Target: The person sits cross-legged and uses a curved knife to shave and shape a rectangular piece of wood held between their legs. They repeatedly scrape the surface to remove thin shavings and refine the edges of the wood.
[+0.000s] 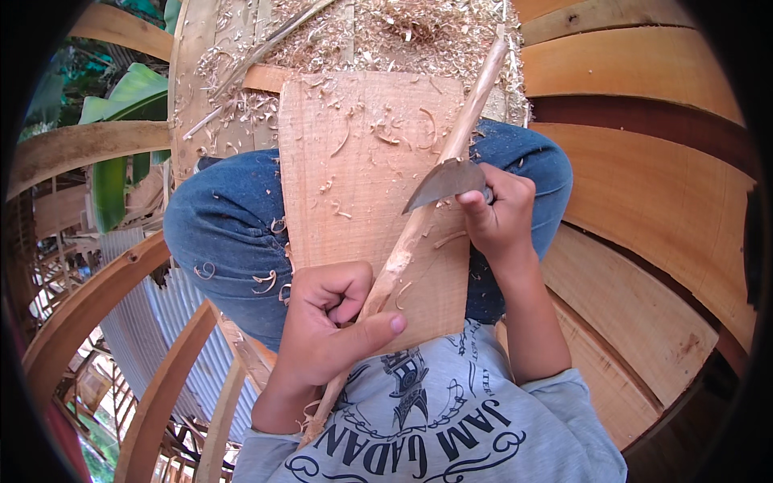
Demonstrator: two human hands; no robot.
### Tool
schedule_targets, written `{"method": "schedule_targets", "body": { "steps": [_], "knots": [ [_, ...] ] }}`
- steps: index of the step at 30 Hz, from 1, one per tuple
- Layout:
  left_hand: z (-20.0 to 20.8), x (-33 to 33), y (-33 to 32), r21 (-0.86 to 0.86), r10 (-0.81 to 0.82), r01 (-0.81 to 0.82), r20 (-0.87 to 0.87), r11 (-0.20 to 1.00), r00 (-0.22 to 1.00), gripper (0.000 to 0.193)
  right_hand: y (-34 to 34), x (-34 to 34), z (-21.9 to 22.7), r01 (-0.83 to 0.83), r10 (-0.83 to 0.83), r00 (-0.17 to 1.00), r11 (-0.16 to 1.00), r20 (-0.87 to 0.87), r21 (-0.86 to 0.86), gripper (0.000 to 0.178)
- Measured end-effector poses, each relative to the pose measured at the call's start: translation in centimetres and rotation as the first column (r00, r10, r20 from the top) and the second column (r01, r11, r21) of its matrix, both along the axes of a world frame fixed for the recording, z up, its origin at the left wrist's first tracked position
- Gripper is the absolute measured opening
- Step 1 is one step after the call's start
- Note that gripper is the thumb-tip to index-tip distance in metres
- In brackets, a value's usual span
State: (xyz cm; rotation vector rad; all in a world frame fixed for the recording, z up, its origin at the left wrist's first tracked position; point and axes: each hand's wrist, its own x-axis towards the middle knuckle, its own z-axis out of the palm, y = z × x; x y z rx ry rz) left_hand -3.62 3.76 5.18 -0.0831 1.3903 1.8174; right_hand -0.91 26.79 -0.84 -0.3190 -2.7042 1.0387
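My left hand [332, 322] is closed round the lower part of a long peeled wooden stick [467, 121], its thumb laid across it. The stick slants from my shirt up to the far right, over a broad wooden board [362, 201] resting on my lap. In my right hand [501, 213] is a knife with a wide curved blade [441, 182]. The blade lies across the stick around its middle, pointing left. Its handle is mostly hidden in my fingers. Where the stick has been cut, just above my left hand, its surface looks pale and rough.
Wood shavings [419, 32] heap on the planks beyond the board, and curls are scattered on the board and my jeans [225, 225]. A thin stick [266, 48] lies at the far left. Wooden slats [644, 72] rise on the right, and spaced rails [97, 290] on the left.
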Motion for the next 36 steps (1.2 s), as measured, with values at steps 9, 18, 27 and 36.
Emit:
{"method": "schedule_targets", "body": {
  "steps": [9,18,27,36],
  "knots": [
    [-0.1,-0.1,0.1,0.000,-0.001,0.001,-0.011,1.000,1.000,0.051,0.2,-0.3,-0.1,0.007,-0.008,1.000,0.999,0.014,0.034,0.068],
    [-0.1,-0.2,0.0,0.000,-0.040,0.040,-0.064,0.999,0.997,0.052,-1.8,1.4,1.5,-0.116,0.115,0.993,0.989,-0.018,-0.093,0.056],
    [0.3,-0.1,0.1,-0.025,-0.063,0.062,-0.047,0.998,0.997,0.053,-2.1,1.6,1.2,-0.163,0.159,0.987,0.977,-0.038,-0.140,0.056],
    [0.5,-0.1,0.2,-0.036,-0.099,0.097,-0.066,0.995,0.993,0.054,-0.4,1.8,1.0,-0.180,0.184,0.983,0.970,0.010,-0.160,0.055]
  ]
}}
